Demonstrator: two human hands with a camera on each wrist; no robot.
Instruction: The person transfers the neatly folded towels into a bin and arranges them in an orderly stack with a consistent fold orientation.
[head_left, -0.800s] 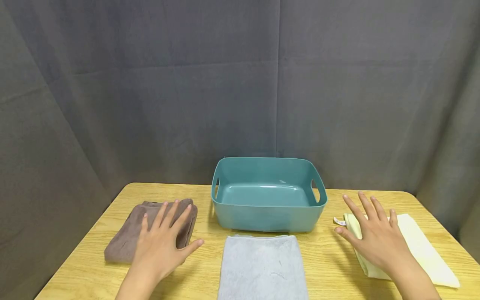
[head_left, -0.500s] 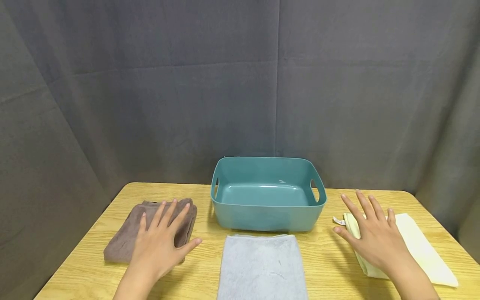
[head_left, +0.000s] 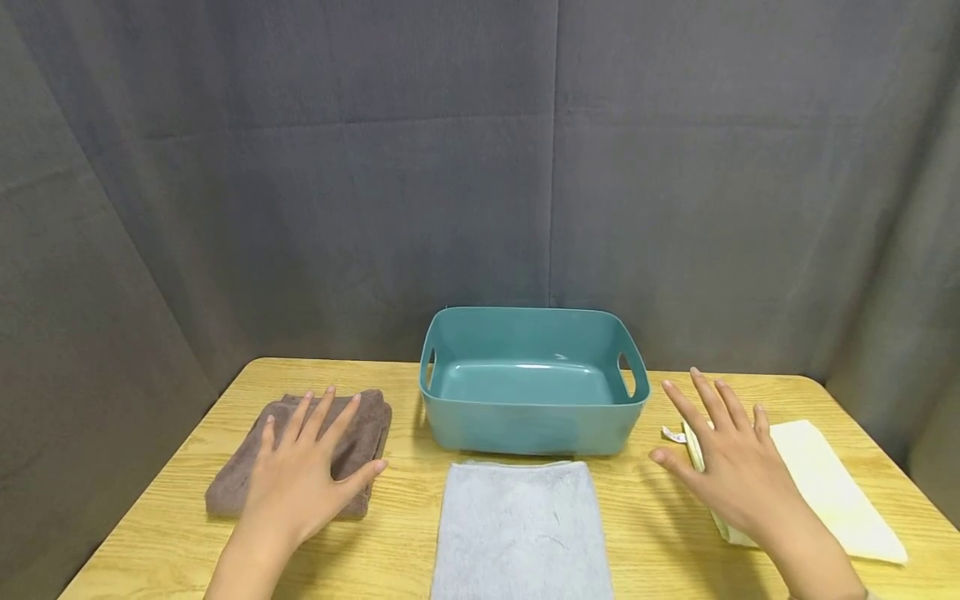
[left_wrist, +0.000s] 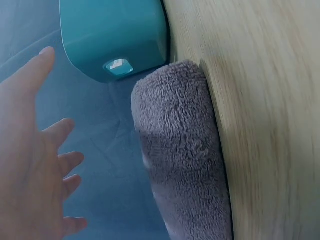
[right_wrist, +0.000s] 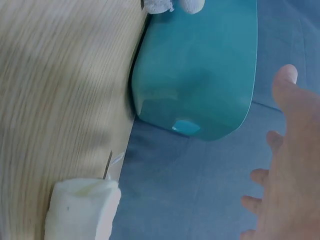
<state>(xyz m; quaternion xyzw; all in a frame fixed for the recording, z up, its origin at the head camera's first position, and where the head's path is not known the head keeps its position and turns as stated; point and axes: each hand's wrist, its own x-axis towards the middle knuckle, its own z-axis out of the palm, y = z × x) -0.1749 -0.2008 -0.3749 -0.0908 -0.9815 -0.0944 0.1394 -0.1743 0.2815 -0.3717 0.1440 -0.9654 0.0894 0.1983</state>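
Note:
My left hand [head_left: 303, 479] hovers with fingers spread over a folded brown towel [head_left: 240, 471] at the left of the table. In the left wrist view a gap shows between that hand and the thick, fuzzy towel [left_wrist: 180, 150]. On the other side, my right hand [head_left: 731, 467] is spread in the air above the inner edge of a folded pale yellow towel [head_left: 825, 492], which has a small white tag [head_left: 673, 435]. The right wrist view shows the yellow towel [right_wrist: 82, 212] well below the fingers. Neither hand holds anything.
A teal plastic basket [head_left: 532, 429] with side handle holes stands at the back middle of the wooden table [head_left: 637, 550]. Directly in front of it lies a folded light grey towel [head_left: 521, 533]. A dark grey curtain [head_left: 375, 183] hangs behind the table.
Both hands have drifted slightly left and, in the head view, the right one also a little upward. The whole scene has shifted up a little. The towels and basket keep their places.

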